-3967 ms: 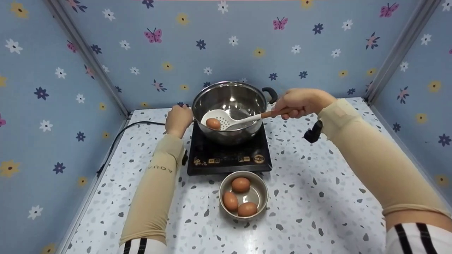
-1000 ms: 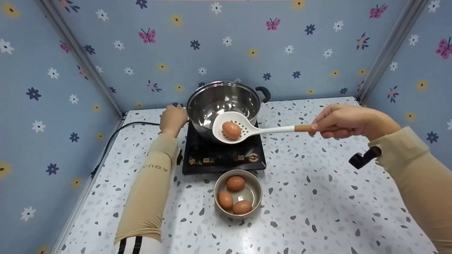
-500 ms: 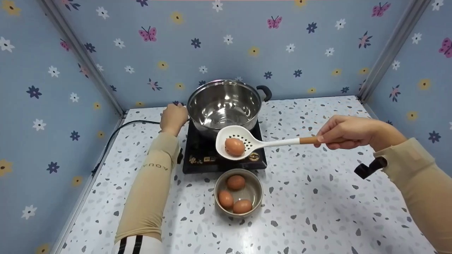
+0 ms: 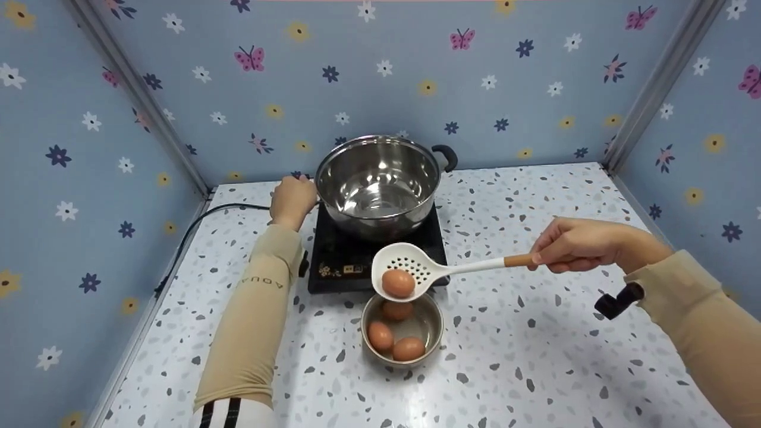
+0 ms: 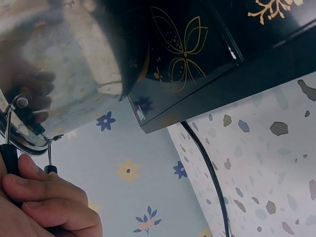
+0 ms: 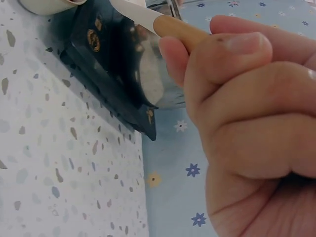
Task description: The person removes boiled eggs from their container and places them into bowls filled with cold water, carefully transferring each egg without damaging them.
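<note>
My right hand [image 4: 574, 245] grips the wooden handle [image 6: 180, 30] of a white slotted spoon [image 4: 399, 257]. One brown egg [image 4: 398, 283] rides in the spoon's bowl, over the far rim of a small metal bowl [image 4: 437, 342]. Several brown eggs sit in that view's bowl and spoon together; three lie in the bowl, the farthest one [image 4: 397, 310] partly covered by the spoon. My left hand [image 4: 292, 199] is curled round the black side handle [image 5: 11, 159] of a steel pot [image 4: 380, 223], as the left wrist view shows.
The pot stands on a black induction cooker [image 4: 333, 284], behind the bowl. A black cord [image 4: 190, 238] runs from the cooker along the left of the speckled table [image 4: 523, 368]. Flowered wall panels [image 4: 380, 71] enclose the back and both sides.
The slotted spoon with its egg has come out of the pot, moved toward me past the cooker's front, and now overlaps the bowl. My left hand has stayed on the pot handle.
</note>
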`<control>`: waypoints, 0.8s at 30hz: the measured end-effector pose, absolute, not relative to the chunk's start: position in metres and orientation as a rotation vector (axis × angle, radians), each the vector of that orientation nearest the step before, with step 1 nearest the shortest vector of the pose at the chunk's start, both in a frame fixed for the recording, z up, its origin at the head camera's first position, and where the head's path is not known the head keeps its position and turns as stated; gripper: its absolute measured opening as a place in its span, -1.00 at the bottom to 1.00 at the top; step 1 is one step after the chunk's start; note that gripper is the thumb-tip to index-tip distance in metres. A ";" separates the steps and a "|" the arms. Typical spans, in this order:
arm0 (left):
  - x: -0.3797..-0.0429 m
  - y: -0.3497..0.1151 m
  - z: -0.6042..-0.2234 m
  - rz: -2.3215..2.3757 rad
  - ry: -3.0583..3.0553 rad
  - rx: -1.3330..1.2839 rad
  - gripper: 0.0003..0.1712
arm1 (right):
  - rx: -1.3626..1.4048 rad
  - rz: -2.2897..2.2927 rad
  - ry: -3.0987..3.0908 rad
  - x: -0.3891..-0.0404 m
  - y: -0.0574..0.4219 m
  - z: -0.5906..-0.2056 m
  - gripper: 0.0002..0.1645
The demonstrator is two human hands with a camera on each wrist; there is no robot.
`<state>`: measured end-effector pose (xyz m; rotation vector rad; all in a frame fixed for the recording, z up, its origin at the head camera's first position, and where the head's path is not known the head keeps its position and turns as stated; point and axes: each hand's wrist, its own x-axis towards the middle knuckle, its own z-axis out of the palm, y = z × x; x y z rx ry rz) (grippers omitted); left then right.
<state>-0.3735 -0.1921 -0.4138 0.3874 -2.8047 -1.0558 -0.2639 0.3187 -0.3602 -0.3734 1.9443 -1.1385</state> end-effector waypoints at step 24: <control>-0.374 -0.193 -0.415 -1.046 -2.815 0.390 -0.42 | -0.378 -1.026 2.083 -0.245 0.310 -0.382 -0.70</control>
